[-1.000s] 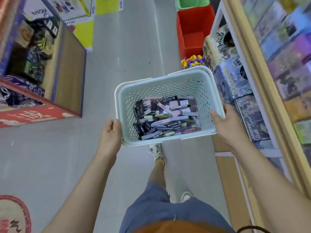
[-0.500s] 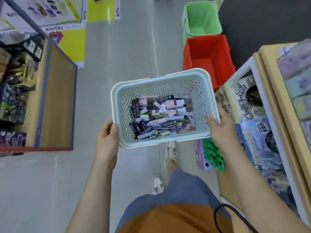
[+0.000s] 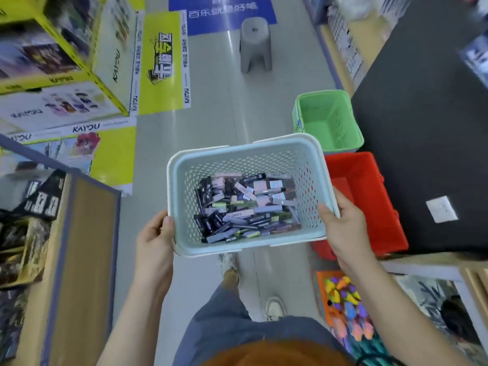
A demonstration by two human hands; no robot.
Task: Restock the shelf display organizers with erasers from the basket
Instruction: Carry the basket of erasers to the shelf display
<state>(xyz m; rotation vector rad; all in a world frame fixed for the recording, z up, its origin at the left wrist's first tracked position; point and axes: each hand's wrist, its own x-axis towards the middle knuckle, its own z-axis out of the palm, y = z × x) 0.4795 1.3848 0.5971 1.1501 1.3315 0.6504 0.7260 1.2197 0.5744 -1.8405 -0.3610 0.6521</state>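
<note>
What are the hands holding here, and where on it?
The pale blue basket of erasers: left hand grips its left rim, right hand its right rim.

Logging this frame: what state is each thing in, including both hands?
pale blue basket: carried, partly filled
erasers: heaped loose in basket
left hand: grips basket's near left corner
right hand: grips basket's right rim
green basket: on floor, empty
red crate: on floor, looks empty
grey stool: upright
</note>
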